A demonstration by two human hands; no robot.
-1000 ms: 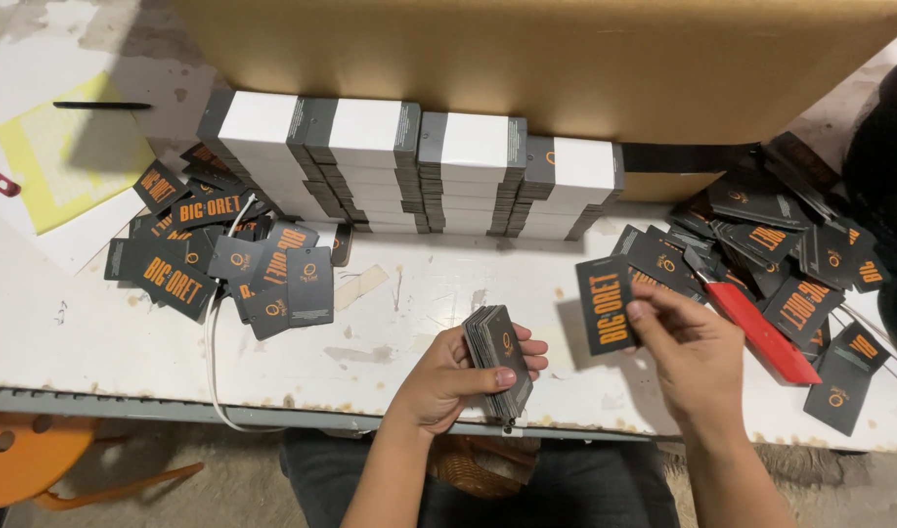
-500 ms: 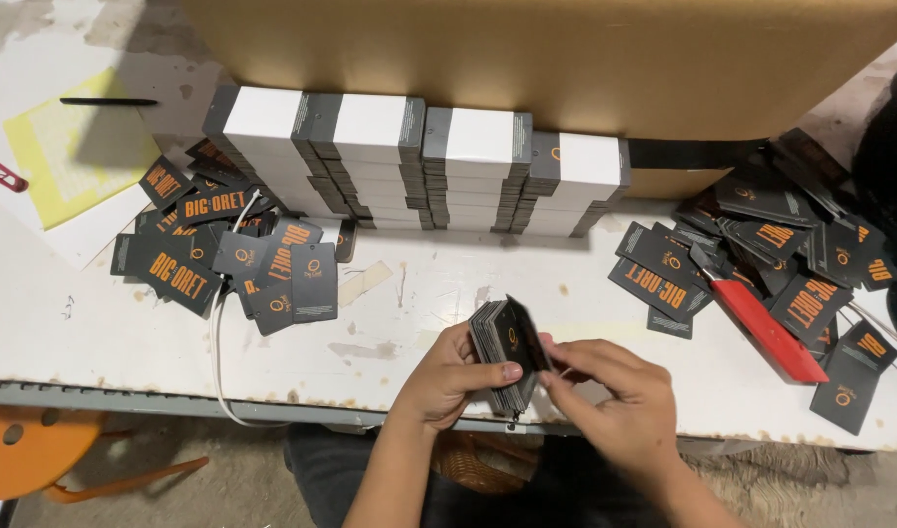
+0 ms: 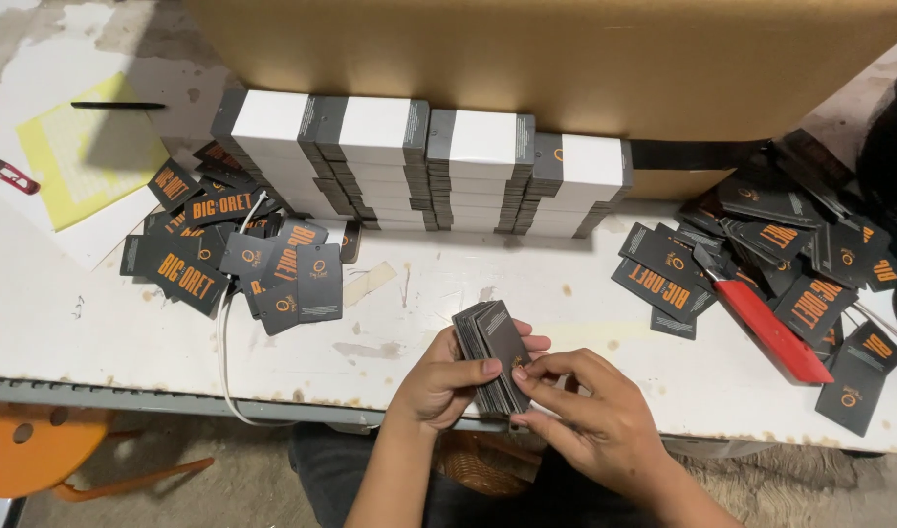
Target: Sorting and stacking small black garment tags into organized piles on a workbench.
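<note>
My left hand point(image 3: 446, 376) grips a small stack of dark grey tags point(image 3: 489, 347) over the front edge of the white table point(image 3: 390, 323). My right hand point(image 3: 590, 420) presses against the front of that stack, thumb and fingers on its lower right corner. A heap of loose dark tags with orange print point(image 3: 751, 254) lies to the right of my hands. Another heap of the same tags point(image 3: 233, 259) lies to the left.
Rows of stacked white and grey boxes point(image 3: 419, 161) stand behind my hands, against a large brown cardboard box point(image 3: 566, 59). A red flat tool point(image 3: 776, 332) lies on the right heap. Yellow paper point(image 3: 77, 152), a black pen point(image 3: 116, 105) and red snips point(image 3: 13, 176) lie far left. An orange stool point(image 3: 38, 455) stands below.
My right hand picked one tag from the right heap, brought it left and laid it on the stack in my left hand. It now rests on the stack.
</note>
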